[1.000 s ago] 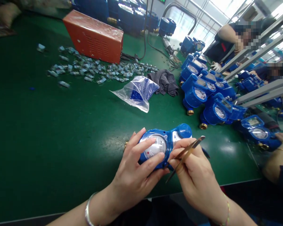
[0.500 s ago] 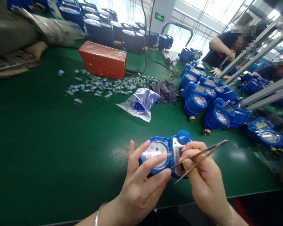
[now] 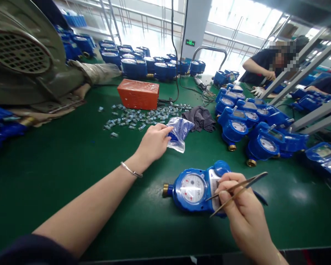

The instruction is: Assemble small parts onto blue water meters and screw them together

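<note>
Green tabletop (image 3: pixel 143 224), smooth and lightly scuffed, beneath everything; nearest, the right hand (image 3: pixel 245 209) pinches a pair of tweezers (image 3: pixel 255 178) between thumb and fingers, the two tips parted over the blue meter (image 3: pixel 191 188); whether a tip touches the casing, cannot tell. Meter lies face up, long axis running left to right, roughly along the near table edge; brass fitting (image 3: pixel 165 190) at its left end, panel end partly under the right hand, which is much the nearer hand to it.

Key relation: the clear bag (image 3: pixel 182 129) of dark-blue bits lies beyond the meter and slightly to its left, well apart from it; the left hand (image 3: pixel 154 141) reaches out to the bag's left side, fingers bunched there; fingertips partly hidden, so cannot tell what they pinch.

Farther: grey cloth (image 3: pixel 200 118) just beside the bag; scattered small parts (image 3: pixel 135 117); orange-red box (image 3: pixel 139 95) behind them.
</note>
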The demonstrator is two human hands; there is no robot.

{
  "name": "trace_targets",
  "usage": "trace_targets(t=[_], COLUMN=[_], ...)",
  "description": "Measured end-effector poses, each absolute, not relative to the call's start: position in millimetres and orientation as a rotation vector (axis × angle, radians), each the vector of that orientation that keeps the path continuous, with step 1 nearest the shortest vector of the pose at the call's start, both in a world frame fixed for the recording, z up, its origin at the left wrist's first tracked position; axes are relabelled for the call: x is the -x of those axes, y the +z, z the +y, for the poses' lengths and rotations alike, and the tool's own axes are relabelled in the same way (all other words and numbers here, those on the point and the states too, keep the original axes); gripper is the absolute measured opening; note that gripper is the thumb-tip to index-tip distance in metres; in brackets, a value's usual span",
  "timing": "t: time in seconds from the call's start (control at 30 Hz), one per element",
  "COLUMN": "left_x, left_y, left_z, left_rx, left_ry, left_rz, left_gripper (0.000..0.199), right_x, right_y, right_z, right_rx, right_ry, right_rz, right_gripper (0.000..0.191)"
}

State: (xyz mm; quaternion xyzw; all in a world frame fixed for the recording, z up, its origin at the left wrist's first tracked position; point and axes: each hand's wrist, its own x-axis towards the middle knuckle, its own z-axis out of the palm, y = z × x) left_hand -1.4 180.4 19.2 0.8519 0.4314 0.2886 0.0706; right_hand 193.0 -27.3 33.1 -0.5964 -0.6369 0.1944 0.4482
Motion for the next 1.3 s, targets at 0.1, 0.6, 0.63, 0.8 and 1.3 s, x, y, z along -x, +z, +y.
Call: trace_targets(t=[0.1, 0.6, 0.63, 0.8, 1.3], left_x=[0, 10, 11, 15, 25], left_y=[24, -4, -6, -18, -20], left_z=[144, 62, 61, 59, 8], left_rx=[-2.432, -2.411, -2.411, -2.336, -1.849], left_ry=[1.027, 0.473, 0.479, 0.584, 0.932], left_rz=[1.204, 0.678, 0.681, 0.770, 1.120], left_gripper=[0.026, 0.067, 0.067, 0.079, 0.017], right_x=[-190, -201, -202, -208, -209], right_y=[35, 21, 19, 10, -34], right_z=[-26, -33, -37, -51, -89], right_rx=[1.489, 1.170, 1.168, 1.200, 1.537], right_ry=[0.539, 0.435, 0.411, 0.393, -0.003], right_rz=[-1.484, -0.949, -0.934, -0.851, -1.192], right_gripper=[0.012, 0.009, 0.009, 0.010, 0.010])
